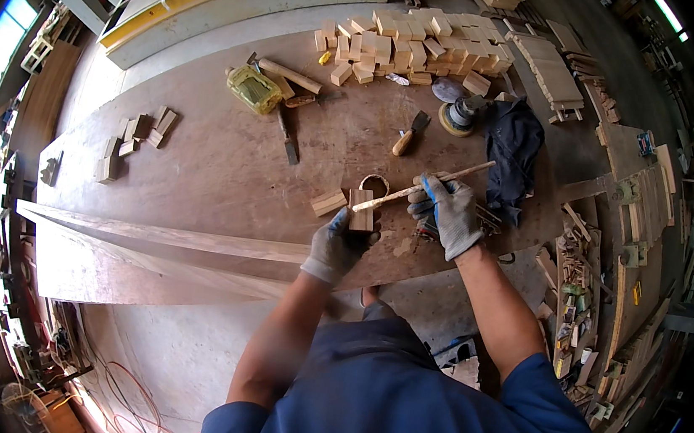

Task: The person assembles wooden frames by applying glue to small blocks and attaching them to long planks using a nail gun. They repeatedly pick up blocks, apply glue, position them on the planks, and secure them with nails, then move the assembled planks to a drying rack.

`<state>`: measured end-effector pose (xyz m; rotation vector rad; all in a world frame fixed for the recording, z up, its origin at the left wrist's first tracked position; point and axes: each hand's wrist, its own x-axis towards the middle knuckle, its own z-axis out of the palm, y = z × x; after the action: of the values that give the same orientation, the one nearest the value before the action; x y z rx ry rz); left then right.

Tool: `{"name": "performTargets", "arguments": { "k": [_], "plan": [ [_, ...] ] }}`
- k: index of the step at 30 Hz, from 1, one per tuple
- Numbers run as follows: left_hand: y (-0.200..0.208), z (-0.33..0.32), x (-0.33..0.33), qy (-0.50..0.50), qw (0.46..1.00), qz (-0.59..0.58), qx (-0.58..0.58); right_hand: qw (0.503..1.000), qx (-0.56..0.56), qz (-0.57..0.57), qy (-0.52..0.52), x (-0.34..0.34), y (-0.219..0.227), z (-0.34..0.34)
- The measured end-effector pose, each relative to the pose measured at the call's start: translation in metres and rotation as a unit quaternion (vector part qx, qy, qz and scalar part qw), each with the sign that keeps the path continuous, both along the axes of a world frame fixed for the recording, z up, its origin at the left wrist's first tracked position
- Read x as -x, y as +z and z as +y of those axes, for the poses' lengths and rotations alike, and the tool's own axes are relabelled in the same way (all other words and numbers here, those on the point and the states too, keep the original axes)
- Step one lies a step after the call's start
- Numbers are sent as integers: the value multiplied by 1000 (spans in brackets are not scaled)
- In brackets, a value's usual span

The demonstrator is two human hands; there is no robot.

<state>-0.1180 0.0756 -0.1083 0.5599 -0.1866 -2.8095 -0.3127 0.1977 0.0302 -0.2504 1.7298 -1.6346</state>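
In my gloved left hand (339,248) is a small wooden block (361,220), fingers closed round its lower end. My gloved right hand (449,214) grips a long thin wooden stick (472,170), slanting down to the left. The stick's pale tip lies over the block's upper part; whether it touches cannot be made out. Just beyond the block stands a small round container (377,177), only its rim plainly showing. A second wooden block (329,203) rests on the table left of it. Some small tools, partly hidden, lie beneath my right hand.
Beyond are a chisel (411,134), a sander (462,114), a dark cloth (513,154), a yellowish plastic jug (254,89) and a hammer (290,75). Many blocks are piled (416,42) at the table's far side. Long wooden strips (167,237) lie along the near left edge.
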Motion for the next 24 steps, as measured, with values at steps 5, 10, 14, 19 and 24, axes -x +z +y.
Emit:
{"name": "performTargets", "arguments": {
  "k": [5, 10, 14, 19, 24],
  "plan": [
    [17, 0, -3, -4, 1000, 21, 2, 1000, 19, 9, -9, -5, -7, -4],
    [34, 1, -8, -9, 1000, 15, -8, 996, 55, 61, -19, -9, -5, -9],
    [23, -1, -9, -2, 999, 34, -2, 992, 75, 98, -1, -15, 7, -8],
    [4, -5, -9, -8, 970, -42, 240, 983, 62, 161, 54, -29, 18, 2],
    [-8, -9, -9, 17, 988, -74, 131, 977, 67, 176, 104, -46, 19, 18]
  ]
}}
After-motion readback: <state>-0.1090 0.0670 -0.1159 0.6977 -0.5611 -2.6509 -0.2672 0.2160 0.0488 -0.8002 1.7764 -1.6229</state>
